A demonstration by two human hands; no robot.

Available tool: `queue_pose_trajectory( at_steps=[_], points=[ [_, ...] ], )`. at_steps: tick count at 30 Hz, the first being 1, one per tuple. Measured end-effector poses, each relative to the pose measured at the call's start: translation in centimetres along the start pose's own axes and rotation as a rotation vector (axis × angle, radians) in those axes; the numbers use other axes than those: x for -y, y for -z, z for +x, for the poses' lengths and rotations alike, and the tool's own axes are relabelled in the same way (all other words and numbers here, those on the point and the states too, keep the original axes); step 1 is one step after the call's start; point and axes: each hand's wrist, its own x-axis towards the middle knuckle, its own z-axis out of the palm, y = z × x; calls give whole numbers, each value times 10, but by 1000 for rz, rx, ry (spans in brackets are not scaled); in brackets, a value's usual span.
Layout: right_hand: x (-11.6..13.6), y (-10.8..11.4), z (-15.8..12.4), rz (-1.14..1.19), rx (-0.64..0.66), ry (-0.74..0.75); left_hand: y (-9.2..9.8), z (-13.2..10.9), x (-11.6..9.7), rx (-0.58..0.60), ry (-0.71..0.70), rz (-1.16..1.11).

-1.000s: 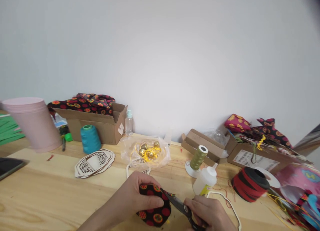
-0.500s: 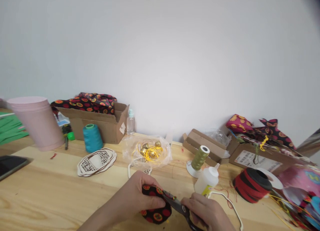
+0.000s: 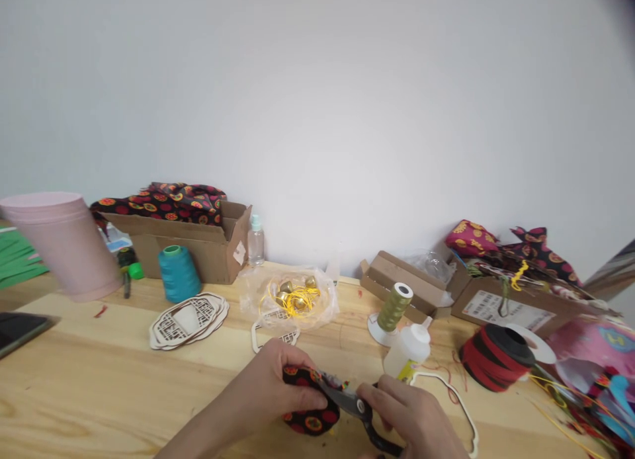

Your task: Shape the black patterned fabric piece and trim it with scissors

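Pinched between the thumb and fingers of my left hand (image 3: 270, 393) is a small piece of black fabric (image 3: 315, 420) with red and yellow round patterns. My right hand (image 3: 414, 416) is closed around the dark handles of a pair of scissors (image 3: 350, 403). Their blades lie along the upper edge of the fabric, close to my left thumb. Some pale and coloured bits show at that edge; I cannot make out what they are. A wooden outline frame (image 3: 459, 403) lies beside my right hand, and a white glue bottle (image 3: 407, 353) stands just beyond it.
Behind my hands lies a plastic bag with gold bells (image 3: 297, 300) and yellow cord. Cut wooden plaques (image 3: 188, 321) and a teal thread cone (image 3: 178, 274) sit left. An olive thread spool (image 3: 394, 308), a red ribbon roll (image 3: 496, 356) and cardboard boxes (image 3: 407, 284) are to the right.
The scissors' blades have shifted slightly left and up along the fabric edge, with the blades seeming a little wider apart. The whole view has moved slightly. Both hands keep their holds.
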Motion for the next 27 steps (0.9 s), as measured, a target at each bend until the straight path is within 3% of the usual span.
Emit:
queue_pose_trajectory(
  at_steps=[10,27],
  points=[
    [-2,-7,-5,-34,-66,60,-1,-2,0,60,-3,-92],
    [2,3,3,77,12,4,-1,-3,-3,81,-33,23]
  ],
)
